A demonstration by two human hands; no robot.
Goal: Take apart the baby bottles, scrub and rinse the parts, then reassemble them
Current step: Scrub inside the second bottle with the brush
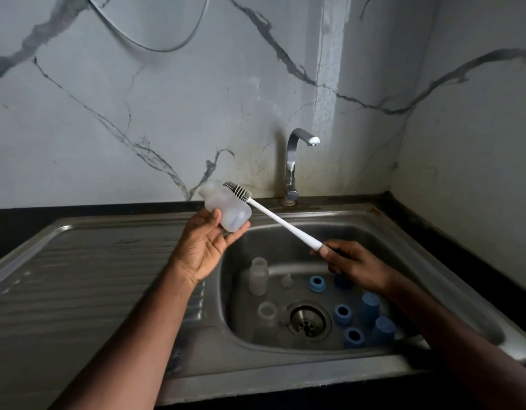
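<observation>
Across the lower frame, a steel sink (114,261) with ribbed drainboard at left and basin at centre-right, set in a dark counter (450,232) under a veined marble wall (137,99). At upper centre, a chrome tap (294,164), spout turned right, no water visible. Left of centre, the left hand (207,247), palm up, thumb and fingertips curled round a frosted bottle body (226,210), tilted, raised above the basin's back left corner. At centre-right, the right hand (354,263), above the basin, gripping the end of a white bottle brush (281,221), handle slanting up-left, dark bristle head lying against the bottle's upper side. In the basin, two more clear bottles: one upright near the back (258,276), one near the drain (267,313). Just right of the back one, a small clear teat (286,281). Right of the drain (307,321), blue caps (383,329) and blue rings (343,314), close together, some touching.
</observation>
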